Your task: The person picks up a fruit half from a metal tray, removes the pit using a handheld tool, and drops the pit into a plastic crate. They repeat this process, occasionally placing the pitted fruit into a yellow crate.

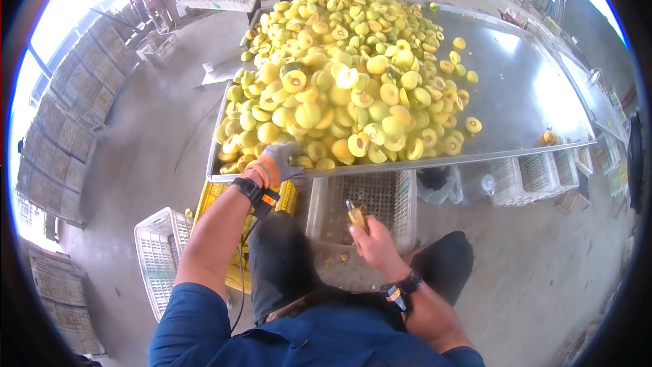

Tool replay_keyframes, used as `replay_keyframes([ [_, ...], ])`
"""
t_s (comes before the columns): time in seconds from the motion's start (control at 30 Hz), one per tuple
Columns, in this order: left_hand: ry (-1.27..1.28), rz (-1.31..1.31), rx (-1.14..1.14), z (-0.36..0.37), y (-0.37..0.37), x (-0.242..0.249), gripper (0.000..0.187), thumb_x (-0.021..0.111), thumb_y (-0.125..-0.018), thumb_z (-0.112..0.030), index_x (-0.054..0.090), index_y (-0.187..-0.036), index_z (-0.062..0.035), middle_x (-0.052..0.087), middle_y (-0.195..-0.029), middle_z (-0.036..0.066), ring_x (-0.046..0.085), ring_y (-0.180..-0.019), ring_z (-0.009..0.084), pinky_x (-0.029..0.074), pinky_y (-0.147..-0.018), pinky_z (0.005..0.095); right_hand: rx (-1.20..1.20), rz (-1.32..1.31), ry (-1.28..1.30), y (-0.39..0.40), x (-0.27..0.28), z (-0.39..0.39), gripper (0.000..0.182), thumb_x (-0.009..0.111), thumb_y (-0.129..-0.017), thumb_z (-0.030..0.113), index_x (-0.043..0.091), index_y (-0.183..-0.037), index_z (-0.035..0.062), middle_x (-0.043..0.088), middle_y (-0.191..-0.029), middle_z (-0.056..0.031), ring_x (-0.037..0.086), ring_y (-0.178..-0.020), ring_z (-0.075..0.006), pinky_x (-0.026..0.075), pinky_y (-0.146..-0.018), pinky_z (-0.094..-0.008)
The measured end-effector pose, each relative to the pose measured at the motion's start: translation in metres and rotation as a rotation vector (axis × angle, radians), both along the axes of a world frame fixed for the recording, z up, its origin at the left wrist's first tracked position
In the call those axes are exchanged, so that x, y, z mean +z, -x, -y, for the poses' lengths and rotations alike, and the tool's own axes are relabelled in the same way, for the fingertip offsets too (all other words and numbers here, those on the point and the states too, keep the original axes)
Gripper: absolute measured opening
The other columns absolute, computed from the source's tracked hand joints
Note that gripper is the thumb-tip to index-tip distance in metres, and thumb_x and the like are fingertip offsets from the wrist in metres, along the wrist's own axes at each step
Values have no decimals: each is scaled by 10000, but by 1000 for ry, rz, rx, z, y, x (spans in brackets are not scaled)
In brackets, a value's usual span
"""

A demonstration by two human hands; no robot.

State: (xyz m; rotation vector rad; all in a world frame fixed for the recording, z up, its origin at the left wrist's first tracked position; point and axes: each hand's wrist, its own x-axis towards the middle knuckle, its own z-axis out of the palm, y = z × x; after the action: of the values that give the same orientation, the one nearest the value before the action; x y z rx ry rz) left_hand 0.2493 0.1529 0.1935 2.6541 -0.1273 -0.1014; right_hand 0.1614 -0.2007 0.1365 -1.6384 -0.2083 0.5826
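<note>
Tool (356, 216) rests in right fingers (360, 234), wristband patch (393, 293) illegible.

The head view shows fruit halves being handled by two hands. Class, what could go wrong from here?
1. The metal-tipped tool in the bare right hand points towards the table; a slip might nick the gloved left hand if they come together.
2. The heap of fruit halves reaches the front edge of the metal table, so disturbing it there could send pieces over.
</note>
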Motion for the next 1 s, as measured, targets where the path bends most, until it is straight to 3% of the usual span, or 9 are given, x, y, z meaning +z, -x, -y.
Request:
replay_keyframes([
  [0.27,-85,154,-47,8,4,6,398,823,-858,-203,761,-1220,-49,780,-1116,175,749,-1047,352,597,-942,427,-10,-76,-68,4,54,-9,322,699,-1040,289,611,-1072,-19,635,-817,-59,584,-717,-163,493,-657,-363],
  [0.37,225,275,92,20,25,27,347,804,-872,-132,761,-1203,-37,781,-1084,169,764,-978,292,612,-863,380,-74,184,-81,-1,37,-12,195,680,-1052,208,583,-1090,44,595,-781,-4,521,-587,-67,421,-519,-262],
  [0.4,285,293,59,24,33,26,300,790,-913,-93,752,-1203,-22,784,-1065,126,752,-919,213,610,-804,337,-105,255,-63,0,43,-14,201,684,-1051,211,591,-1111,43,598,-792,-4,520,-590,-65,421,-520,-261],
  [0.47,655,72,73,51,58,45,291,775,-953,-113,744,-1224,-12,783,-1068,86,740,-908,190,607,-793,331,-156,394,-25,-5,69,-22,220,691,-1051,216,606,-1154,41,603,-816,-3,519,-596,-63,420,-521,-258],
  [0.53,889,-72,92,78,83,50,297,748,-999,-144,731,-1260,-5,776,-1075,48,725,-917,169,601,-808,323,-142,334,-123,-4,82,-32,287,694,-1062,262,617,-1162,4,639,-881,-24,561,-687,-119,479,-633,-301],
  [0.6,862,-5,29,95,101,38,356,666,-1075,-241,699,-1335,-1,765,-1158,47,708,-1009,152,580,-889,313,-130,54,-229,4,95,-40,318,687,-1074,298,626,-1193,10,646,-893,-37,546,-620,-108,464,-562,-285],
  [0.73,1068,265,157,119,112,-45,379,553,-1140,-288,655,-1379,-12,736,-1229,81,695,-1103,180,577,-941,334,-36,-337,-489,15,83,-48,294,672,-1078,297,620,-1198,34,626,-838,-33,530,-542,-101,411,-479,-266],
  [0.93,1339,282,325,145,121,-54,352,500,-1164,-258,599,-1406,-22,723,-1238,126,715,-1114,250,600,-968,375,-56,-129,-246,37,77,-37,317,662,-1081,319,630,-1167,15,669,-850,-82,584,-574,-171,469,-534,-328],
  [1.0,1277,358,294,146,124,-49,333,519,-1148,-236,617,-1373,-12,730,-1230,124,721,-1097,256,604,-954,379,-3,170,-52,39,81,-28,317,668,-1073,303,618,-1149,-1,686,-876,-130,629,-623,-234,507,-601,-390],
])
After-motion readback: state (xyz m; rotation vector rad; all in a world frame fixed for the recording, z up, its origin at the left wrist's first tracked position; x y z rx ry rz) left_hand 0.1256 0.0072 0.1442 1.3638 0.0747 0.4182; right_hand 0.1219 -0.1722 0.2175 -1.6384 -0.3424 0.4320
